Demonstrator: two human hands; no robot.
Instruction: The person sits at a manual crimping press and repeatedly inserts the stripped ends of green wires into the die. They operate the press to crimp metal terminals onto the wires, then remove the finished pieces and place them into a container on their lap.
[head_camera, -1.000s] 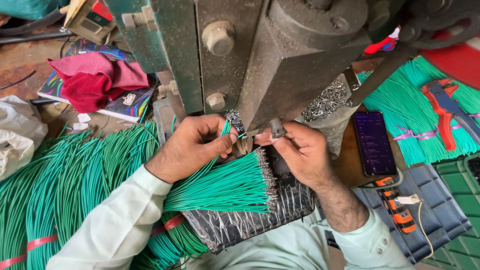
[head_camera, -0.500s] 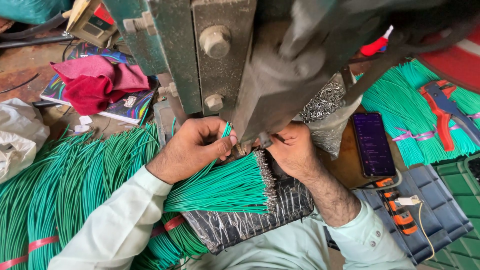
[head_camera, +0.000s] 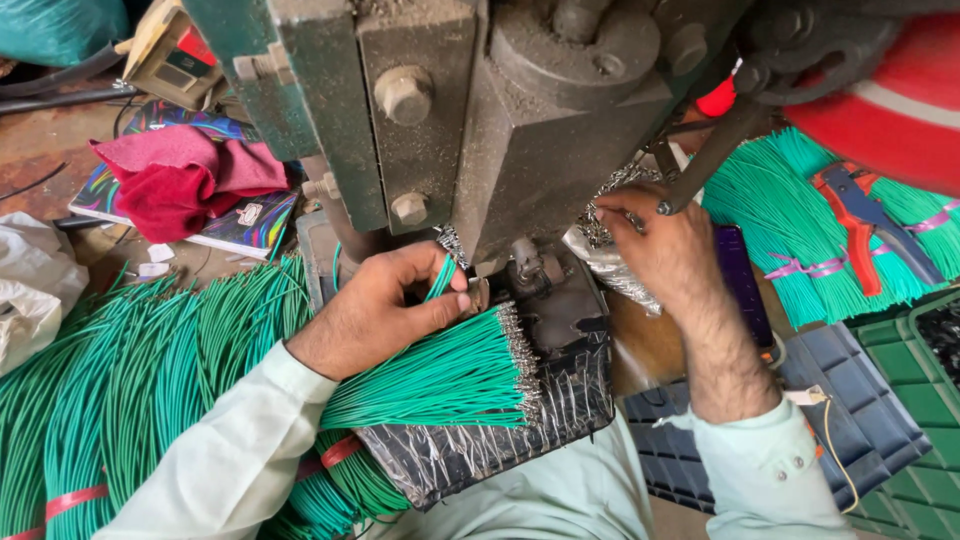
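the left hand (head_camera: 375, 315) pinches one green wire (head_camera: 440, 278) between thumb and fingers at the press (head_camera: 520, 130), above the wire bundle (head_camera: 440, 375), while the right hand (head_camera: 655, 245) pinches into the small metal terminals (head_camera: 600, 232), so feeding looks underway, wanting a steady, aligned insertion.

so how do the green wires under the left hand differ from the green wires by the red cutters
The green wires under the left hand lie loose with metal-tipped ends, pressed by the left hand. The green wires by the red cutters are tied with pink bands, untouched; their tips are unclear. Both are thin, green-sheathed bunches.
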